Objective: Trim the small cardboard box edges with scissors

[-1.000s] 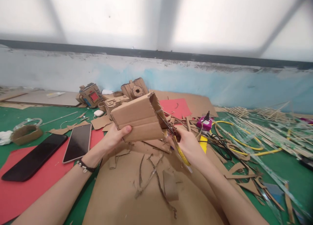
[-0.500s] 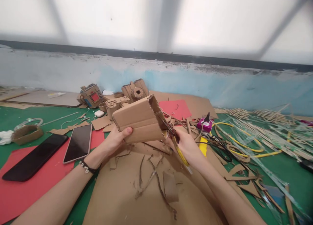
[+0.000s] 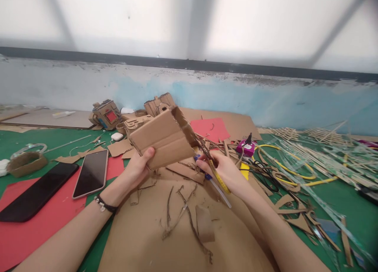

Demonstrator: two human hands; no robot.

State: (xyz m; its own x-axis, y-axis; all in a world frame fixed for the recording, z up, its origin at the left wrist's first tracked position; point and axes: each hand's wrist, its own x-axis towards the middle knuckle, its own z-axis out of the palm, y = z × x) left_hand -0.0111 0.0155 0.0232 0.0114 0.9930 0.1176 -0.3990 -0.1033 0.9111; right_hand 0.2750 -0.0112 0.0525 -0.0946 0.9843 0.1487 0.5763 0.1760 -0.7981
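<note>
My left hand [image 3: 140, 161] grips the closed end of a brown cardboard box [image 3: 162, 136], its thumb pressed on the near side. The box tilts up in the air, with its rough-edged open end facing right. Close to that open end, my right hand [image 3: 223, 167] has its fingers closed around a blue tool that looks like a glue gun [image 3: 208, 176], with a translucent stick coming out of its back. A yellow marked band [image 3: 220, 181] and dark torn cardboard strips [image 3: 203, 148] lie against the right hand. Part of the tool is hidden by the fingers.
A large cardboard sheet [image 3: 141, 232] with torn strips on it lies below. Two phones [image 3: 91, 173] rest at left on red paper [image 3: 53, 224]. Cardboard cameras [image 3: 108, 114] stand behind. Yellow cable [image 3: 310, 181], a purple object [image 3: 246, 148] and scraps lie at right.
The view has shifted slightly. The box has moved a little left and up, away from my right hand. More of the blue tool and its stick now shows.
</note>
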